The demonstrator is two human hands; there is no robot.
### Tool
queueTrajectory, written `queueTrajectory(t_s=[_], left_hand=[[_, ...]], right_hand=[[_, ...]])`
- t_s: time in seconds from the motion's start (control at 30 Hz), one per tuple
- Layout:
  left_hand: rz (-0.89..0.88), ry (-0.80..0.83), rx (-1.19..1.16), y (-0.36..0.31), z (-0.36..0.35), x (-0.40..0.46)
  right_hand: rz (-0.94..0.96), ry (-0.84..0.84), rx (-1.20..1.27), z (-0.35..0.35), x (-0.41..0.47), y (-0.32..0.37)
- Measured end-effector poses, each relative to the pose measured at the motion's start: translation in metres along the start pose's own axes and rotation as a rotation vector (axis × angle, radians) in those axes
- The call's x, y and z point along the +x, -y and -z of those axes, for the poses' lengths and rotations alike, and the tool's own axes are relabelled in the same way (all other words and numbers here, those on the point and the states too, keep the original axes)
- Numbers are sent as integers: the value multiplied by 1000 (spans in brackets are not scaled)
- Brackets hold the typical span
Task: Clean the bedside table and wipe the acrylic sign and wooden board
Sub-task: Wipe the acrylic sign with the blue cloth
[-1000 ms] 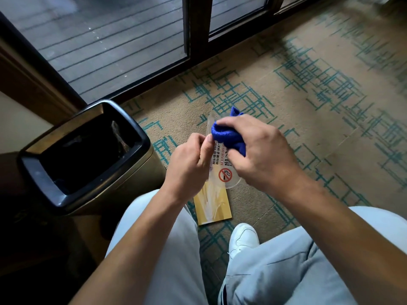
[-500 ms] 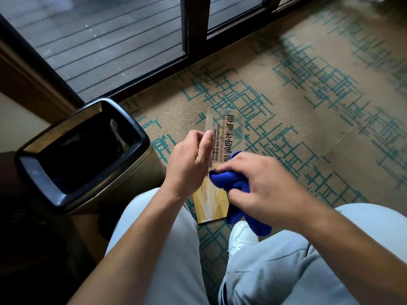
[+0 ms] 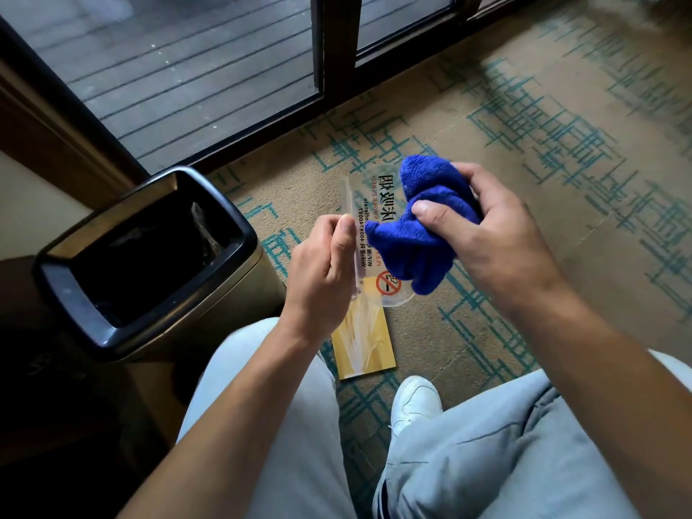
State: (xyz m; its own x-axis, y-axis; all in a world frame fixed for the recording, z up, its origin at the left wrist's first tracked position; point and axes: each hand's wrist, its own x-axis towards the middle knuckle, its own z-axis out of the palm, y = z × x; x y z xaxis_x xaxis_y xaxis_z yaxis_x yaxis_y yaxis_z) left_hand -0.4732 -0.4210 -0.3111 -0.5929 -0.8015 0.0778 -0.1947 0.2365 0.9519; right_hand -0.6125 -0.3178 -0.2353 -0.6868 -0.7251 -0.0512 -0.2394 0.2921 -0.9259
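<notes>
A clear acrylic sign (image 3: 376, 204) with black lettering and a red no-smoking mark is held above the carpet. My left hand (image 3: 324, 275) pinches its left edge between thumb and fingers. My right hand (image 3: 494, 234) grips a bunched blue cloth (image 3: 419, 226) pressed against the sign's upper right part, covering some of the text. Below the sign a yellow wooden board (image 3: 365, 340) shows, partly hidden by my left wrist; whether it is joined to the sign I cannot tell.
A dark open-topped waste bin (image 3: 239, 234) stands at the left, close to my left knee. Dark-framed glass doors (image 3: 337, 50) run along the top. Patterned carpet (image 3: 543, 144) spreads to the right. My white shoe (image 3: 413, 402) sits under the board.
My right hand swept the blue cloth from the sign's top down to its lower end, then back up to the upper right part. The left hand kept its grip.
</notes>
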Motion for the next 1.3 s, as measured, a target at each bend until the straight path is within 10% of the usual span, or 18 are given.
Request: queueTrajectory(t_s=[0.23,0.53,0.7,1.1,1.3], left_hand=[[-32,26,-74,-1,-5,-4],[542,443,-1233,-9,-5,4],[603,711,-1514,-15,1,-3],[655,570,-1349,-18,-2,-4],[591,501,-1193,-22,2,-2]], right_hand=[[11,8,34,3,-7,-2],[10,163,248,0,-15,-1],[270,40,-372,-4,-28,6],[330,7,-786,-9,-34,32],[112,255,-409,-9,-26,28]])
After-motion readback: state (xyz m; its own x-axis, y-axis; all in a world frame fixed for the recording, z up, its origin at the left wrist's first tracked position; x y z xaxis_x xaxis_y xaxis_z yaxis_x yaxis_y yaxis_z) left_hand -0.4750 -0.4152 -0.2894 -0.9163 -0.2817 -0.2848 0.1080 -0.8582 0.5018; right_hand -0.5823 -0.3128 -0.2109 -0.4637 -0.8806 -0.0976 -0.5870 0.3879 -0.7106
